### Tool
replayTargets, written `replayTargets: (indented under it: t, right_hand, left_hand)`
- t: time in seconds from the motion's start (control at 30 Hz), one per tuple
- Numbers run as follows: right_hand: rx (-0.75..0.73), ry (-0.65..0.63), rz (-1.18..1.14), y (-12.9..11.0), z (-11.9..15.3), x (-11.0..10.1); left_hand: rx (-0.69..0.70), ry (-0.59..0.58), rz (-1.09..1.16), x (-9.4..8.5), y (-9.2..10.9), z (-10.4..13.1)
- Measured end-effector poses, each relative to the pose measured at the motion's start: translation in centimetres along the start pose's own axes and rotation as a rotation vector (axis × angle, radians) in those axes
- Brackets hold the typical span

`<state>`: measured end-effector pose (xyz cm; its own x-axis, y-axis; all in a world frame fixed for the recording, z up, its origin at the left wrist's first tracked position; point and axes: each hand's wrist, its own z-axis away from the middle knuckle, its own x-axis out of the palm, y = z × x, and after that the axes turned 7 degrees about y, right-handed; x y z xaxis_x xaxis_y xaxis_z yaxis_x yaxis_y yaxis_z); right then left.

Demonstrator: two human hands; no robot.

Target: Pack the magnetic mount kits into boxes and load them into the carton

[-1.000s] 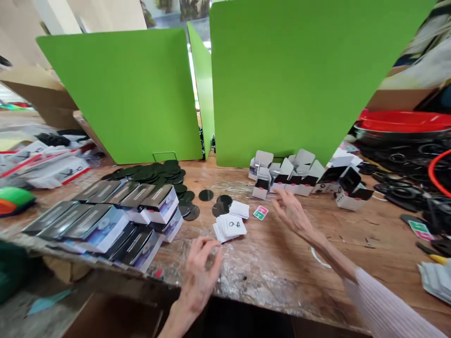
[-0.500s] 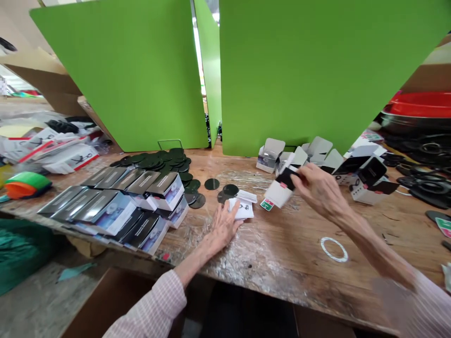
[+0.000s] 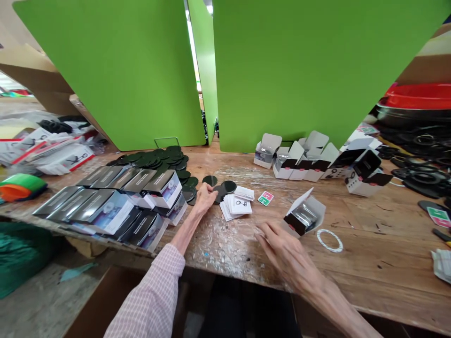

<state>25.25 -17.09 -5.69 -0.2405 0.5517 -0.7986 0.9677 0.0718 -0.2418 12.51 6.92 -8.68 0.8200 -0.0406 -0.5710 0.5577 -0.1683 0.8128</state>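
My left hand [image 3: 204,199] pinches the edge of a dark round disc [image 3: 220,193] between thumb and fingers. Another dark disc [image 3: 230,187] lies against it, and one more [image 3: 210,180] is just behind. Beside them is a small stack of white printed leaflets [image 3: 239,205]. My right hand [image 3: 283,249] hovers low over the table, fingers stretched loosely to the left, with nothing visible in them. Just behind it an open small box [image 3: 305,216] lies tilted, its flaps up and a clear-wrapped item inside. A white ring [image 3: 330,240] rests to its right.
Closed boxes [image 3: 102,211] are stacked at left, before a pile of dark discs [image 3: 155,159]. Several open boxes [image 3: 299,162] line the back under green panels [image 3: 310,70]. A red and green card [image 3: 265,198] lies mid-table. Black parts [image 3: 430,173] crowd the right.
My right hand has set the box down on the table and let go of it. My left hand has left the leaflets and moved left and back to the disc.
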Motion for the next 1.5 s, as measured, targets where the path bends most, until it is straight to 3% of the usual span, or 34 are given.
replayTargets:
  t: [0.13,0.27,0.47,0.7,0.9,0.97,1.13,1.3,1.5]
  right_hand:
    - [-0.077,-0.016,0.123,0.8,-3.4,4.5]
    - [-0.128,-0.025,0.178,1.1,-5.0,6.5]
    - [-0.145,-0.076,0.177,1.4,-4.7,7.2]
    - [-0.082,-0.044,0.116,2.4,-4.6,8.2]
    - [0.115,0.090,-0.033,2.1,-5.2,5.9]
    - [0.251,0.144,-0.201,1.7,-5.7,4.8]
    - [0.814,0.198,-1.104,0.8,-6.3,4.2]
    - [0.949,0.124,-1.342,-1.2,-5.7,4.8]
    - [0.936,0.065,-1.467,-2.5,-4.3,3.8]
  left_hand:
    - [0.008,0.099,0.204,-3.4,1.0,2.3]
    - [-0.052,0.094,0.405,-6.1,1.3,5.6]
    - [-0.285,0.044,0.654,-7.3,0.2,9.8]
    - [-0.397,0.017,0.749,-7.2,-0.4,11.2]
    - [-0.451,-0.017,0.856,-7.8,0.3,11.8]
    - [-0.476,-0.042,0.904,-7.8,0.7,12.0]
    - [-0.502,-0.119,1.006,-7.3,1.8,12.3]
    - [-0.493,-0.154,1.045,-5.9,2.3,12.3]
    - [-0.408,-0.160,1.000,-4.1,3.0,12.8]
